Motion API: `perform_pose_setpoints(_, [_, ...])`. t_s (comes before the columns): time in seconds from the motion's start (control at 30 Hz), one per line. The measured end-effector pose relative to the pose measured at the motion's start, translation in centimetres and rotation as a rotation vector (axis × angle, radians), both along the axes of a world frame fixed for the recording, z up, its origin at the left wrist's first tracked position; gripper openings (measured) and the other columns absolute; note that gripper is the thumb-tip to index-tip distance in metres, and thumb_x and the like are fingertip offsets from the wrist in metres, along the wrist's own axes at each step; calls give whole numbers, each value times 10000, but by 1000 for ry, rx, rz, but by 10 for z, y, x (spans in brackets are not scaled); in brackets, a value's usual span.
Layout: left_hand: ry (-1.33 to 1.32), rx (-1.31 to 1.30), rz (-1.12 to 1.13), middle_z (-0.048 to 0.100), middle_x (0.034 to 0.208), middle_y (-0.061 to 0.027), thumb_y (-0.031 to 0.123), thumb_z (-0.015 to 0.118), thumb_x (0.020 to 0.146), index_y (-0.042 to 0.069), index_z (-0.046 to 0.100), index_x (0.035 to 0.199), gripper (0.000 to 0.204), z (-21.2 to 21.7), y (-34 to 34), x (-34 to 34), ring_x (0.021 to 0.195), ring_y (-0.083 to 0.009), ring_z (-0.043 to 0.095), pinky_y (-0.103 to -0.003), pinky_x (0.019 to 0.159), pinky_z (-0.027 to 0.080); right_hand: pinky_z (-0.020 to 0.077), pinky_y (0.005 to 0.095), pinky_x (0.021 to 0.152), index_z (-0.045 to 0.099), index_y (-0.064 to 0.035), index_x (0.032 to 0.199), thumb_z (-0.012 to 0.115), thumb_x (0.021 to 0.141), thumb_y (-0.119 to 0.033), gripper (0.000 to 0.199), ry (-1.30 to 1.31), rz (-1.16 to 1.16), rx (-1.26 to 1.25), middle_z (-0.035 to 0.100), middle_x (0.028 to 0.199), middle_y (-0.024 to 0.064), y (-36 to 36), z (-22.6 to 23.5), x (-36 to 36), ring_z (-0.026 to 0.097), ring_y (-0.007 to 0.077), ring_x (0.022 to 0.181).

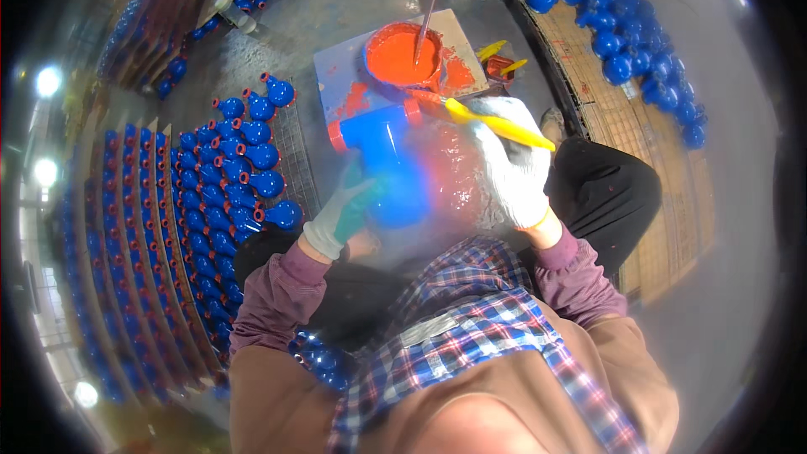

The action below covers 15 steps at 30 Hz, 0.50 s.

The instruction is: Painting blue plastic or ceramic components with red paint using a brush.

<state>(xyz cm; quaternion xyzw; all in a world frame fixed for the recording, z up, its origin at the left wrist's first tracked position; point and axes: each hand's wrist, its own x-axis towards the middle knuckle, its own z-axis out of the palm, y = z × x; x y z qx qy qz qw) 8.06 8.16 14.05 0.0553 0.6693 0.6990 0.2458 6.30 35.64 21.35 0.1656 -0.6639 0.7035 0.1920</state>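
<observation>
My left hand [340, 212], in a white glove with a green palm, is closed round the lower part of a blue T-shaped metal fitting [378, 139]. Both ends of its crosspiece have red rims. In my white-gloved right hand [511, 164] is a yellow-handled paintbrush [496, 124], its red bristles pointing left at the fitting's right rim. Whether they touch it I cannot tell. Just beyond stands a round tub of orange-red paint [402, 55] with a stick [427, 21] leaning in it. A blurred, shiny smear hides part of the space between my hands.
A paint-spotted board [332, 76] lies under the tub. Yellow-handled brushes [504, 59] rest in a small red container beside it. Rows of blue fittings with red rims [244, 151] fill the left side. More blue fittings [618, 42] sit on a wooden-looking surface [647, 193] at right.
</observation>
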Motion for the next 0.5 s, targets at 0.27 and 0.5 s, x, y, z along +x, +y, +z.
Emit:
perform_pose_setpoints(0.27, [526, -336, 277, 592, 1192, -100, 254, 852, 680, 83, 584, 1238, 643, 44, 25, 2, 950, -239, 660, -377, 733, 542, 487, 245, 822, 574, -6, 1170, 581, 938, 15, 234, -267, -133, -46, 617, 1099, 72, 27, 30, 17, 608, 127, 937])
perform_pose_setpoints(0.5, [1110, -1000, 105, 526, 1173, -182, 280, 841, 551, 138, 587, 1235, 743, 74, 30, 1, 986, -367, 615, -435, 766, 536, 499, 275, 839, 580, 18, 1144, 595, 931, 2, 215, -79, -22, 190, 632, 1063, 91, 31, 38, -8, 622, 156, 948])
